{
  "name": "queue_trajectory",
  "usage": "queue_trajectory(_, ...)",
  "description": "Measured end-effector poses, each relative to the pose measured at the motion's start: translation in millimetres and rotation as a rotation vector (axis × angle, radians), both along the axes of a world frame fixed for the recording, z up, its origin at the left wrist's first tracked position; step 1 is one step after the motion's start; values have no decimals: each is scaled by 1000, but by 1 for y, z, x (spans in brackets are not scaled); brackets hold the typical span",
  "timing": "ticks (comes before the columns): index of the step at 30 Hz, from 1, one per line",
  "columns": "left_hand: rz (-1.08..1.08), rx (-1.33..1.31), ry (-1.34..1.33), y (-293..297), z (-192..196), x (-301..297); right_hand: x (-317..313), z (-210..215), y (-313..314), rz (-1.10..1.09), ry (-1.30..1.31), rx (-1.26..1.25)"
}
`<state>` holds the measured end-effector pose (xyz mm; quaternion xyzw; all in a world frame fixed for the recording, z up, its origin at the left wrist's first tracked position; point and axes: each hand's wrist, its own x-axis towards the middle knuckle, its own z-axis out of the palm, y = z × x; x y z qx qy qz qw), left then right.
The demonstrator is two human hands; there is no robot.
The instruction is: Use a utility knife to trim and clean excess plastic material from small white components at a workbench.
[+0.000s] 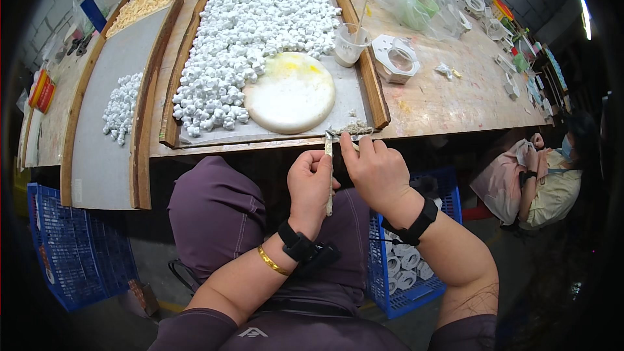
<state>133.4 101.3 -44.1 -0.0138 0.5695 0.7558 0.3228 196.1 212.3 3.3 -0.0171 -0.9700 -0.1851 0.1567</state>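
Left grip (pixel 309 182) pinched narrow round a pale stick (pixel 329 147); right grip (pixel 377 169) curled, index finger extended, but cannot tell what it holds. Risk: pressing hard at the stick's far end might make it skid off the near edge of the surface (pixel 442 114). A careless sweep could scatter the grey crumbs (pixel 356 127) or nudge the round white disc (pixel 289 101) into the white pieces (pixel 260 19). Stick: upper part beyond the left thumb, lower part toward the lap, right grip just right of its far end.
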Motion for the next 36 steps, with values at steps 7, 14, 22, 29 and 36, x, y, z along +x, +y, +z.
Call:
queue_trajectory(7, -13, -24, 25, -2, -1, -1, -6, -5, -2, 0, 23, 25)
queue_trajectory(14, -16, -29, 34, -3, 3, -2, -11, -3, -1, -45, -30, 18)
queue_trajectory(22, -26, -18, 34, -6, 1, -2, -1, 3, -3, -47, -13, -51)
queue_trajectory(29, -22, -39, 45, -5, 2, -2, 0, 6, -7, -11, -14, -23)
queue_trajectory(36, -30, -46, 66, -6, 2, 0, -6, -3, -2, -28, -8, 9)
